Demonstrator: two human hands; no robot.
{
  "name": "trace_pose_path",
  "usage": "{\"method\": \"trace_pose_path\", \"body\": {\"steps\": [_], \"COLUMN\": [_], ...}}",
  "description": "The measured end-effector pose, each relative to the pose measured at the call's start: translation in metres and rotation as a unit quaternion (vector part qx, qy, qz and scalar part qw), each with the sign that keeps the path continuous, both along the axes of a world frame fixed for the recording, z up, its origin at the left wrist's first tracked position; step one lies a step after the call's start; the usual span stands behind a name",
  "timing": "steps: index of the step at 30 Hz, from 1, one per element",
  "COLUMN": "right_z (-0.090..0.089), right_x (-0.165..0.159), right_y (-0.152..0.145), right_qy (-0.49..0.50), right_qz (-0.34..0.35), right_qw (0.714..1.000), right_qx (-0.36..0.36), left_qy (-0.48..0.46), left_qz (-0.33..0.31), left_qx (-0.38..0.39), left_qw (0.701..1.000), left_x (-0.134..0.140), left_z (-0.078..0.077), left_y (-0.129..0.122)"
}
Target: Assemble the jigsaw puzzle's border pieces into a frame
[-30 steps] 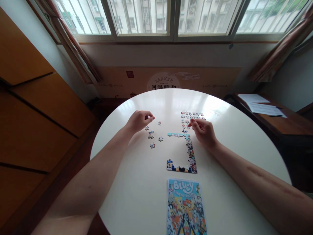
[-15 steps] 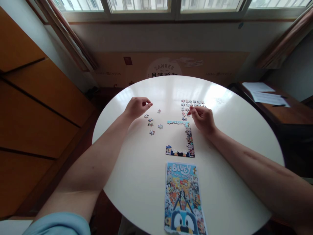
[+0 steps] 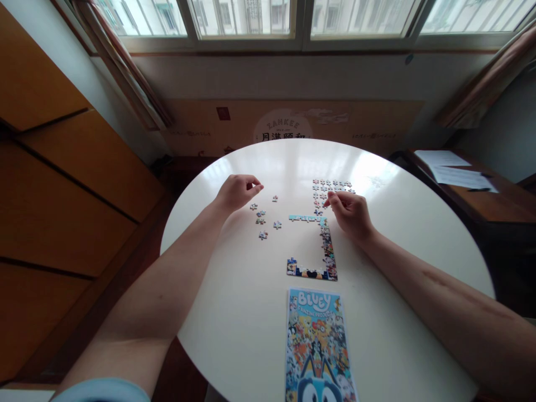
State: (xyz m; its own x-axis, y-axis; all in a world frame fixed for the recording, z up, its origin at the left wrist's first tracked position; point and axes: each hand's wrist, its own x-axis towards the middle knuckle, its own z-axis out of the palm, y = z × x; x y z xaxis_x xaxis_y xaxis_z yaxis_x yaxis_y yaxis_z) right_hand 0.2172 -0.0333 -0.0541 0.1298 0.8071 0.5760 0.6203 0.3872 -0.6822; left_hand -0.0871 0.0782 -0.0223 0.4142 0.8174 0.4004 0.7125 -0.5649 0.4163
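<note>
My left hand (image 3: 238, 192) is over the left part of the table, thumb and fingertips drawn together in a pinch; anything between them is too small to make out. Just below and right of it lie several loose puzzle pieces (image 3: 260, 221). My right hand (image 3: 348, 211) is closed, its fingertips at the lower edge of the rows of puzzle pieces (image 3: 330, 183). Whether a piece sits in its pinch is hidden. Below those rows is a partly joined puzzle frame (image 3: 330, 251), made of top, right and bottom edges, with its left side open.
A Bluey picture sheet (image 3: 319, 329) lies at the near side of the round white table (image 3: 234, 301). To the right, papers (image 3: 458, 177) and a pen (image 3: 478, 190) rest on a brown desk. Orange-brown cabinets (image 3: 62, 184) stand at the left, and windows are ahead.
The view has tilted up slightly, so everything sits lower in the picture. Both hands keep nearly the same places over the table, and the pieces look unmoved.
</note>
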Motion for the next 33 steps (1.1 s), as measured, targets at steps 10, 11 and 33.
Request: {"method": "trace_pose_path", "body": {"steps": [10,11,33], "right_z": [0.003,0.004,0.008], "right_x": [0.002,0.003,0.003], "right_y": [-0.005,-0.007,-0.015], "right_qy": [-0.016,-0.019,0.015], "right_qz": [0.030,0.033,0.036], "right_qw": [0.999,0.999,0.999], "right_qx": [0.014,0.017,0.022], "left_qy": [-0.005,-0.004,0.014], "left_qz": [-0.007,-0.006,-0.039], "left_qx": [-0.007,-0.004,-0.021], "left_qw": [1.000,1.000,0.999], "left_x": [-0.001,-0.001,-0.001], "left_z": [0.000,0.000,0.002], "left_y": [-0.001,-0.001,-0.004]}}
